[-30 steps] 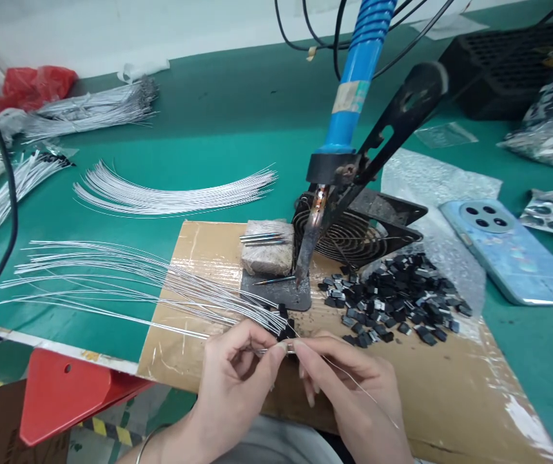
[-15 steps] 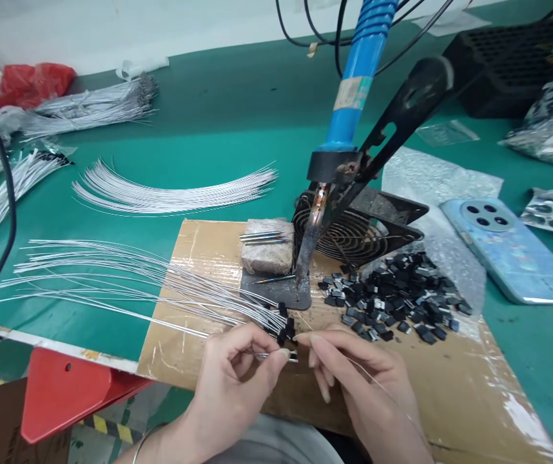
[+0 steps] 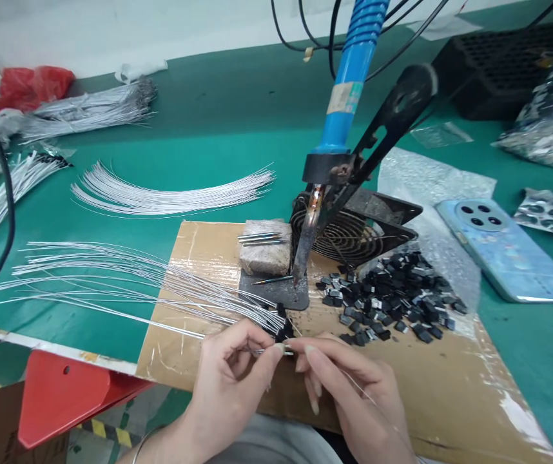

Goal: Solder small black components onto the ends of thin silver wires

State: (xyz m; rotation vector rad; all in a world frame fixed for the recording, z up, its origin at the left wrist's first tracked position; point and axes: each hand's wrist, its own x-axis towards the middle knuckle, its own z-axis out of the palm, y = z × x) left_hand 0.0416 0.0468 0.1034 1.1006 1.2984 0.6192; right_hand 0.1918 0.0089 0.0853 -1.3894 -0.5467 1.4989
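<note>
Near the front of the cardboard, my left hand (image 3: 238,380) is closed, thumb and forefinger pinching a white wire (image 3: 180,328) by its end; the tip is partly covered by the fingers. Beside it, my right hand (image 3: 349,380) pinches a thin strand of solder wire (image 3: 361,388) that trails back over the hand. The fingertips of both hands almost meet. Just beyond them lie white wires (image 3: 199,283) with black connectors (image 3: 283,322) on their ends. Above stands a blue-handled soldering iron (image 3: 339,122), its tip pointing down at a dark metal plate (image 3: 296,299).
A pile of small black connectors (image 3: 402,290) lies to the right, near a round-grilled fan (image 3: 354,238) and a blue phone (image 3: 508,251). Behind the iron's base is a wrapped block (image 3: 264,258) bearing thin metal rods. Another wire bundle (image 3: 174,200) rests farther back on the green mat (image 3: 199,148).
My right hand has moved left, bringing its fingertips and the solder wire up close to the end held in my left hand. My left hand stays almost in place. The view has shifted slightly.
</note>
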